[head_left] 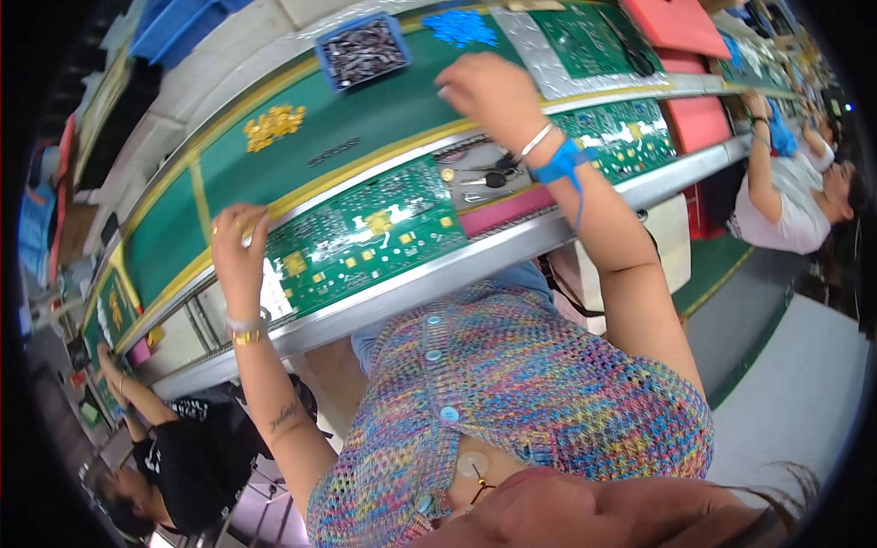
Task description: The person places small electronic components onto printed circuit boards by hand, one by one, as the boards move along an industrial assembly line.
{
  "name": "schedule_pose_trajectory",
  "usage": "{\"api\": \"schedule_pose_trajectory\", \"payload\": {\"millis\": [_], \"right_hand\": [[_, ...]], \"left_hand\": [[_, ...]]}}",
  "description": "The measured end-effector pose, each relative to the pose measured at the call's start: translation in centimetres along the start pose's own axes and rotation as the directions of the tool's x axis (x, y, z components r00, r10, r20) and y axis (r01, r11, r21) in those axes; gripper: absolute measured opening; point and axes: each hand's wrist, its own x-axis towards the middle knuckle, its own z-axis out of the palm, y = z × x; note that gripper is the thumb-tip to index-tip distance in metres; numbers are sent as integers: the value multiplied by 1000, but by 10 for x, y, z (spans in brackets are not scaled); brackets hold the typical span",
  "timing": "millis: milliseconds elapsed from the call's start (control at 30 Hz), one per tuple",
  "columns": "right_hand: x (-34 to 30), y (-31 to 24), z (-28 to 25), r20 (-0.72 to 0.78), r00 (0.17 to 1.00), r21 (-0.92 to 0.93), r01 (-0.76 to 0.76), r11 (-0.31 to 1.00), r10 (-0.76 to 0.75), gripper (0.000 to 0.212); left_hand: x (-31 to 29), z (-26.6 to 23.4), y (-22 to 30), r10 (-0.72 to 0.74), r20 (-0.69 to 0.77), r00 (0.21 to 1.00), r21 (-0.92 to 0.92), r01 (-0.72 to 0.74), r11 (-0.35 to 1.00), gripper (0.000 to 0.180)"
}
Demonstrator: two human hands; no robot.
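Observation:
At the left end of a green circuit board (pixel 365 239), my left hand (pixel 239 242) is raised with its fingers curled in. Specks of yellow show between those fingers, but what they are I cannot make out. My right hand (pixel 498 96) hangs over the green mat, right of a blue bin (pixel 365 53) full of small dark parts. Its fingers are loosely bent and a little apart, slightly blurred, with nothing seen in them. A blue band (pixel 559 164) circles my right wrist. The board lies on metal rails, dotted with yellow and white parts.
A heap of yellow parts (pixel 274 128), a short row of black parts (pixel 334 152) and a blue pile (pixel 459 29) lie on the mat. Keys (pixel 495 179) rest beside the board. Another board (pixel 621 135) and pink foam (pixel 699 125) stand rightward. Co-workers sit at both sides.

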Motion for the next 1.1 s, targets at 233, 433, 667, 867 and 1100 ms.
{"api": "schedule_pose_trajectory", "payload": {"millis": [233, 433, 667, 867, 1100], "right_hand": [[33, 77, 40, -27, 999, -58, -18, 998, 16, 10], [40, 78, 52, 25, 1000, -199, 3, 980, 2, 8], [34, 36, 27, -11, 988, 31, -151, 988, 152, 9], [-12, -43, -6, 211, 977, 444, -83, 892, -14, 12], [-36, -74, 8, 441, 877, 364, -369, 855, 190, 12]], "left_hand": [[45, 27, -35, -139, -46, 989, -231, 124, 965, 9], [65, 47, -29, -110, -83, 991, -137, 98, 986, 10], [90, 61, -26, 95, -225, 970, 99, -74, 992, 12], [96, 57, -37, 25, -58, 998, 3, -25, 1000, 14], [57, 32, 12, -186, -8, 983, -351, 171, 920, 14]]}}
